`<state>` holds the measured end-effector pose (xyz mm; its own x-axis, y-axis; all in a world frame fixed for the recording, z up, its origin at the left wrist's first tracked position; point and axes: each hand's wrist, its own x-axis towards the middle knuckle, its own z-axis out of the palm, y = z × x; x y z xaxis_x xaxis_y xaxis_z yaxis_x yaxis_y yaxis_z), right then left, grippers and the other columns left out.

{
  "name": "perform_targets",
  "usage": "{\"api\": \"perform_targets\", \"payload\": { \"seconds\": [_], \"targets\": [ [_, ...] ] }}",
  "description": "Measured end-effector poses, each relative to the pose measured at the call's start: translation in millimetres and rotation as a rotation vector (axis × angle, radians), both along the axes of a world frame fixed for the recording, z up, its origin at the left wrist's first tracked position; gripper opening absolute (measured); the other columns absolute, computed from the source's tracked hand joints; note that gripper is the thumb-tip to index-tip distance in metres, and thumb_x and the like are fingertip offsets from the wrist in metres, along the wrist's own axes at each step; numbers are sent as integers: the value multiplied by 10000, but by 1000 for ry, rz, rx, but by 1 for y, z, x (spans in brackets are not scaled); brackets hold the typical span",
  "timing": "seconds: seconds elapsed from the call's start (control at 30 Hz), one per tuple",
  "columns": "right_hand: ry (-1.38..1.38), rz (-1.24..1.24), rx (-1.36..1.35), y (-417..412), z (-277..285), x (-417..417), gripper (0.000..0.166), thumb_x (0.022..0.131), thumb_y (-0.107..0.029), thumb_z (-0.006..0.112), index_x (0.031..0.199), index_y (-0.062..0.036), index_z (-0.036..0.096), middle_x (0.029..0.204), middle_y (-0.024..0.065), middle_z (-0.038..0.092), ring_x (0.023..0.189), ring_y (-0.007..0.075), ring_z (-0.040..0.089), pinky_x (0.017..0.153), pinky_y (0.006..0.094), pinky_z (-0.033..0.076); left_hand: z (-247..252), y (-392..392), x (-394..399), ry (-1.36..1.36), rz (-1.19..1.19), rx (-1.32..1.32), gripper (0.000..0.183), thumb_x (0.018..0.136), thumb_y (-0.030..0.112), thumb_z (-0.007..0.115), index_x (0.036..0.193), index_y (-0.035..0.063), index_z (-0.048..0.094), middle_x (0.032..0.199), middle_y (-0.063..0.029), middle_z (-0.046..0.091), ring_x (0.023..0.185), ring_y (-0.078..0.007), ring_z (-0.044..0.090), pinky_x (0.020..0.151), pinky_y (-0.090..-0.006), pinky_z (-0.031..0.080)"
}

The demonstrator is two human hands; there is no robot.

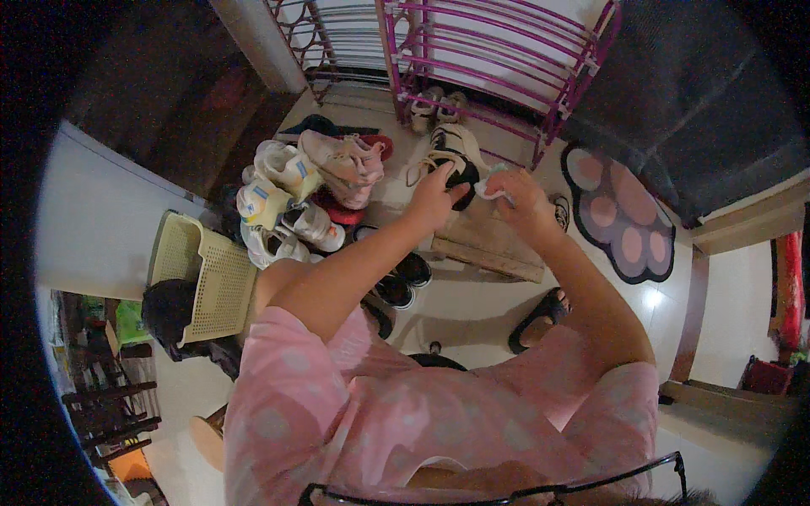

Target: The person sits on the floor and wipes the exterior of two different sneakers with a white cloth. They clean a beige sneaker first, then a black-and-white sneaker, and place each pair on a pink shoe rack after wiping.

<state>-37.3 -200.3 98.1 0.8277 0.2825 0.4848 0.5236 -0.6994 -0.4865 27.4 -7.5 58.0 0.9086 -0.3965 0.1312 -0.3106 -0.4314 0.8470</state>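
Observation:
My left hand [435, 199] grips a black and cream lace-up sneaker [457, 144] at its heel end, with the toe pointing away from me. A loose cream lace loop hangs at the sneaker's left side. Close to the right of the heel, my right hand [524, 201] pinches a crumpled white cloth or tissue [488, 188]. Whether the cloth touches the sneaker I cannot tell. Below both hands lies a low wooden board or stool [487, 256].
Several white and pink sneakers [345, 164] are piled at the left, beside a cream perforated plastic basket [221, 284]. Dark shoes [402, 288] stand before my feet. A purple metal shoe rack [493, 50] stands at the back. Right lies a paw-shaped mat [617, 212].

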Motion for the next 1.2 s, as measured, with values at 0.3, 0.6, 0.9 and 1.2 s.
{"api": "perform_targets", "payload": {
  "seconds": [0.3,0.6,0.9,1.2],
  "targets": [
    [-113,51,-243,22,11,-18,286,625,36,600,884,-79,559,985,66,595,930,304,544,802,392,464,3,3,0,-97,123,-72,515,859,253,635,1237,-46,453,1041,-185,591,947,-262,577,834,-363,443],
    [-181,160,-145,30,7,-30,307,650,58,567,927,-76,557,1026,91,593,927,302,563,838,380,452,4,16,33,237,64,-493,447,827,223,671,1170,-9,501,1052,-88,601,938,-187,574,825,-318,456],
    [-140,-221,191,-14,31,-3,283,741,43,600,988,-93,575,1051,106,583,1027,332,523,897,403,418,10,8,10,107,8,-201,455,852,354,619,1066,-35,520,994,-211,617,934,-346,588,816,-407,448],
    [30,-116,70,-3,23,-6,229,753,55,587,952,-56,577,1010,113,583,974,327,536,836,380,435,18,-5,-14,122,-69,-203,373,878,292,599,1058,-25,516,953,-198,631,885,-339,603,778,-400,453]
  ]
}}
